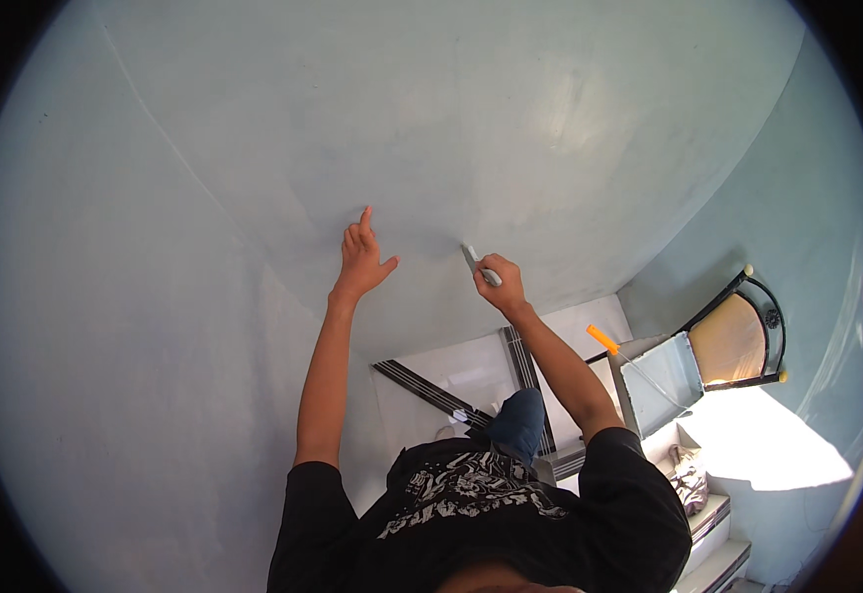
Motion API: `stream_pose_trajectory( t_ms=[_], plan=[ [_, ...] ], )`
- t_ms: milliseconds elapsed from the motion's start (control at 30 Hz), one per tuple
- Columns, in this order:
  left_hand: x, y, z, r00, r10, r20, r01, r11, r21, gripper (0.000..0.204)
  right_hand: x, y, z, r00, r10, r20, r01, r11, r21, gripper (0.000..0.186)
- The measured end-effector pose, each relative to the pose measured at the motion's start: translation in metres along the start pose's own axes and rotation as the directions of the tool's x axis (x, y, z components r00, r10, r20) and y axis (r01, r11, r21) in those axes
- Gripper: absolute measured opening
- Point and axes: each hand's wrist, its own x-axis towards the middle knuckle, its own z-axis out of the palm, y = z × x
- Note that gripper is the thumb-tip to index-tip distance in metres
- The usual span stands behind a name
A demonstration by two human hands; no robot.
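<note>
Head view: my right fingers (494,263) gripped a slim grey-and-white hand tool (471,256), likely light, best held by its handle; left fingers (368,216) were loosely open.

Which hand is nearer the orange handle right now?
Right. The right hand, holding a small tool, is above and left of the orange handle in view; the left hand is farther left.

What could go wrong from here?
The scraper in the right hand might gouge the wall if its blade digs in. The roller's orange handle juts past the tray, near the right arm, so an elbow could knock it. Steps lie at the lower right, perhaps a trip risk.
</note>
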Motion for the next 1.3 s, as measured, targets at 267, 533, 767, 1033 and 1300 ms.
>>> stream_pose_trajectory(
  t_ms=[267,533,767,1033,1300],
  plan=[
    [-0.007,-0.003,-0.004,0.999,0.029,-0.031,-0.029,1.0,0.005,0.119,0.107,-0.062,-0.037,0.932,-0.191,-0.308,0.221,0.973,0.064,0.017],
    [-0.002,0.001,-0.001,1.0,0.015,-0.001,-0.015,1.0,-0.011,0.119,0.126,-0.044,-0.024,0.849,-0.291,-0.44,0.301,0.952,-0.049,0.018],
    [-0.001,-0.001,0.0,0.999,0.024,-0.025,-0.024,1.0,-0.007,0.121,0.039,-0.013,0.002,0.947,-0.18,-0.267,0.162,0.983,-0.09,0.017],
    [-0.004,-0.002,-0.004,1.0,0.01,0.002,-0.01,1.0,-0.004,0.119,0.053,-0.038,-0.023,0.955,-0.201,-0.218,0.207,0.978,0.009,0.021],
    [-0.001,0.001,-0.004,0.999,0.038,-0.024,-0.038,0.999,-0.013,0.12,0.106,-0.049,-0.013,0.859,-0.289,-0.422,0.298,0.953,-0.045,0.022]
  ],
)
